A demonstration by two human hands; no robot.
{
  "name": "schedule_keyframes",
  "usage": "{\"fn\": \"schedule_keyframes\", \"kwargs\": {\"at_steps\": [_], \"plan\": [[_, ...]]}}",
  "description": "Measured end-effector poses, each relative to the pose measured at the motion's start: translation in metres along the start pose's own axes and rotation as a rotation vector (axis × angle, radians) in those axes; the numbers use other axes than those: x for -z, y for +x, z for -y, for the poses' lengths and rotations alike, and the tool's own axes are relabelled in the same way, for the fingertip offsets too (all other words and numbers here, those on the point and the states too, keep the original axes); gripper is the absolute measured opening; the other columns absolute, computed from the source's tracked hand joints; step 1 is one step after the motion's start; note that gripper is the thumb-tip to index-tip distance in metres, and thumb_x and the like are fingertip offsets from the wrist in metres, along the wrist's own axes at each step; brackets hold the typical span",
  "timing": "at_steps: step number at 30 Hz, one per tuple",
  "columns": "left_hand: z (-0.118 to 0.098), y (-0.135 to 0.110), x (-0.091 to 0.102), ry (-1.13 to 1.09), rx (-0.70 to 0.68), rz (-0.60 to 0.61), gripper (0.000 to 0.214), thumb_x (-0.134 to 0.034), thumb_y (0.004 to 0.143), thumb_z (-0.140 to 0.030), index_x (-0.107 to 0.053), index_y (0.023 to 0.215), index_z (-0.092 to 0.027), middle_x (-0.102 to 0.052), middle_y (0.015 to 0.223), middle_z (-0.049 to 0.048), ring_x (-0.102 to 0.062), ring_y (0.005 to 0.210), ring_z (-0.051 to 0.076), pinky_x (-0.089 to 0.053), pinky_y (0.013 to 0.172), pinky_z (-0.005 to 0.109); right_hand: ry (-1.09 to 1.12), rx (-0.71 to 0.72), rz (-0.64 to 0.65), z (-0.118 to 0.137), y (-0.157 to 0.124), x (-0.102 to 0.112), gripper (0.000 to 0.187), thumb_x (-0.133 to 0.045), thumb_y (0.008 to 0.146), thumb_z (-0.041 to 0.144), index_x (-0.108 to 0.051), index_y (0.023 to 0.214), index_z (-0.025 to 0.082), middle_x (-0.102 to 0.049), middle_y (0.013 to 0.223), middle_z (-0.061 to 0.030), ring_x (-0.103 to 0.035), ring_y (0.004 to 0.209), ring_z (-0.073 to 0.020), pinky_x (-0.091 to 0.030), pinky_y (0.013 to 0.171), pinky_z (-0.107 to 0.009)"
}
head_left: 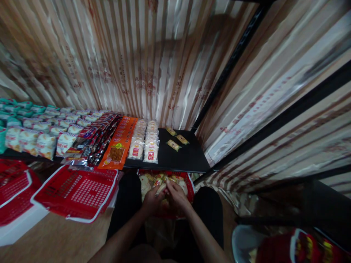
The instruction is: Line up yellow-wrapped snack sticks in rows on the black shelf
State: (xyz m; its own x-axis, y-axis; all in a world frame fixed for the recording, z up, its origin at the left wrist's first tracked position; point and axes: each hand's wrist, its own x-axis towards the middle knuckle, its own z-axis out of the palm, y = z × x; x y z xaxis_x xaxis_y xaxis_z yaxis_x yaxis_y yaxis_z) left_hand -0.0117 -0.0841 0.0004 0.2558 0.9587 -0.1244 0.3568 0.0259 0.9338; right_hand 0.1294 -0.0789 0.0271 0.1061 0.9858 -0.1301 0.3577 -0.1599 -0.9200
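My left hand (pixel 151 199) and my right hand (pixel 177 194) meet over a red basket (pixel 190 184) full of small wrapped snack packets, low in the middle of the view. Both hands have their fingers curled on a small pale packet (pixel 160 189) held between them. The basket rests between my knees, just under the front edge of a black shelf (pixel 186 159). Three small yellow packets (pixel 173 145) lie on the shelf's right part.
Rows of white, orange and dark snack packs (pixel 142 144) fill the shelf's left and middle. Upturned red baskets (pixel 76 191) lie on the wooden floor at the left. Striped plastic sheeting hangs behind and at the right. A red bag (pixel 298 248) sits at the bottom right.
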Motion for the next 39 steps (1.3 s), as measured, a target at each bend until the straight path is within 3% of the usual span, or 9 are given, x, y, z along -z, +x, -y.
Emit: {"fn": "schedule_keyframes", "kwargs": {"at_steps": [4,9,13,18,21,25,29,34,39], "plan": [[-0.013,0.007,0.019,-0.245,0.108,-0.09,0.028,-0.058,0.071,-0.034,-0.061,0.092,-0.015,-0.067,0.086,0.0058,-0.06,0.083,0.019,-0.047,0.076,0.029,0.191,-0.089,0.1,0.015,0.007,0.0,0.044,-0.042,0.081,0.056,-0.065,0.091,0.019,-0.064,0.069,-0.0024,-0.06,0.063,-0.0154,-0.049,0.061,-0.028],[-0.023,0.01,0.035,-0.551,0.236,-0.011,0.04,-0.064,0.063,-0.039,-0.058,0.092,-0.012,-0.065,0.08,0.0046,-0.061,0.069,0.018,-0.047,0.056,0.026,0.289,-0.055,0.094,0.017,0.014,-0.006,0.042,-0.057,0.068,0.047,-0.061,0.098,0.019,-0.066,0.085,-0.0049,-0.059,0.063,-0.0134,-0.048,0.057,-0.026],[-0.03,0.009,0.046,-0.673,0.289,0.032,0.045,-0.065,0.06,-0.038,-0.057,0.095,-0.013,-0.065,0.082,0.0044,-0.061,0.068,0.017,-0.046,0.05,0.025,0.332,-0.067,0.091,0.02,0.01,-0.006,0.044,-0.061,0.064,0.041,-0.058,0.102,0.019,-0.064,0.082,-0.0016,-0.054,0.052,-0.0094,-0.044,0.048,-0.023],[-0.043,0.008,0.054,-0.651,0.248,-0.038,0.046,-0.068,0.063,-0.043,-0.059,0.096,-0.013,-0.065,0.077,0.0026,-0.057,0.061,0.011,-0.038,0.047,0.018,0.314,-0.103,0.105,0.026,0.004,-0.005,0.045,-0.059,0.067,0.047,-0.055,0.103,0.021,-0.058,0.06,0.0054,-0.048,0.041,-0.0077,-0.035,0.039,-0.019],[-0.05,0.005,0.055,-0.7,0.179,-0.015,0.046,-0.068,0.065,-0.047,-0.061,0.094,-0.012,-0.067,0.08,0.0049,-0.06,0.068,0.014,-0.043,0.056,0.021,0.349,-0.154,0.093,0.028,0.001,-0.01,0.041,-0.06,0.066,0.052,-0.056,0.091,0.019,-0.055,0.051,0.0064,-0.045,0.037,-0.0072,-0.031,0.036,-0.018],[-0.052,-0.001,0.05,-0.81,0.129,0.031,0.051,-0.072,0.063,-0.042,-0.059,0.103,-0.013,-0.068,0.091,0.007,-0.063,0.083,0.018,-0.047,0.077,0.028,0.478,-0.275,0.0,0.027,-0.007,-0.02,0.032,-0.058,0.069,0.05,-0.053,0.082,0.021,-0.063,0.064,0.0,-0.058,0.048,-0.012,-0.04,0.04,-0.02],[-0.046,-0.003,0.042,-0.792,0.151,-0.05,0.056,-0.075,0.059,-0.039,-0.058,0.106,-0.012,-0.069,0.091,0.0076,-0.063,0.081,0.019,-0.048,0.075,0.028,0.515,-0.317,-0.032,0.023,-0.018,-0.032,0.025,-0.048,0.077,0.047,-0.052,0.082,0.023,-0.067,0.076,-0.0054,-0.064,0.059,-0.0166,-0.044,0.045,-0.024],[-0.043,0.001,0.052,-0.634,0.212,-0.191,0.046,-0.071,0.059,-0.034,-0.062,0.098,-0.011,-0.067,0.074,0.003,-0.06,0.062,0.014,-0.044,0.056,0.022,0.422,-0.245,0.018,0.023,-0.019,-0.035,0.034,-0.056,0.07,0.05,-0.053,0.088,0.021,-0.065,0.076,-0.0035,-0.061,0.055,-0.0149,-0.043,0.045,-0.024],[-0.054,0.004,0.08,-0.515,0.242,-0.072,0.034,-0.064,0.058,-0.018,-0.063,0.091,-0.012,-0.063,0.063,-0.0016,-0.055,0.054,0.011,-0.04,0.049,0.02,0.162,-0.02,-0.154,0.034,-0.008,-0.024,0.05,-0.065,0.06,0.042,-0.057,0.104,0.02,-0.063,0.094,-0.0052,-0.054,0.06,-0.0134,-0.048,0.057,-0.028]]}}
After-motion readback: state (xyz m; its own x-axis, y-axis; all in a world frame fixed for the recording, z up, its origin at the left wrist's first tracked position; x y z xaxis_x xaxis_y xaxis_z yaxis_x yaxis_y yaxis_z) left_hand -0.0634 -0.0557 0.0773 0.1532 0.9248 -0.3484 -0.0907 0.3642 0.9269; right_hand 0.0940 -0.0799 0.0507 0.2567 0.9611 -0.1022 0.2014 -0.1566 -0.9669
